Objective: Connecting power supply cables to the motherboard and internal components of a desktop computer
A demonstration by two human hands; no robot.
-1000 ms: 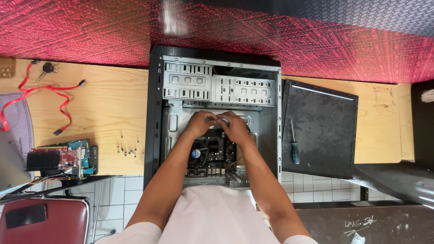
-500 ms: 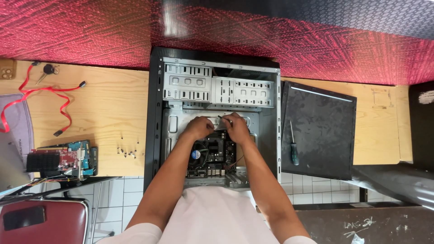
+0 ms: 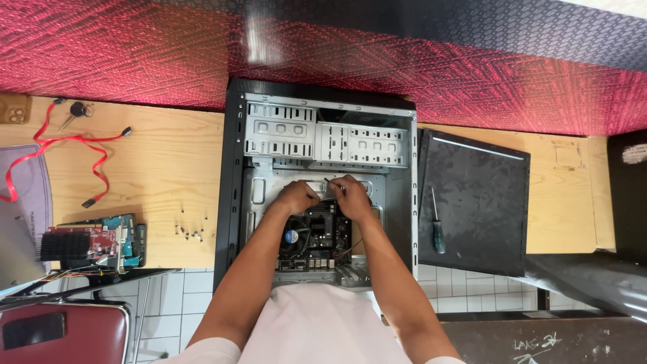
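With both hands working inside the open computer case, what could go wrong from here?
1. The left hand and right hand pinch something small just above the motherboard; if it slips, it may fall among the components.
2. The loose screws lie near the table edge; an elbow could knock them off.
3. The screwdriver rests on the side panel and might roll.

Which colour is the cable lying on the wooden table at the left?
Red cable, seen in the head view.
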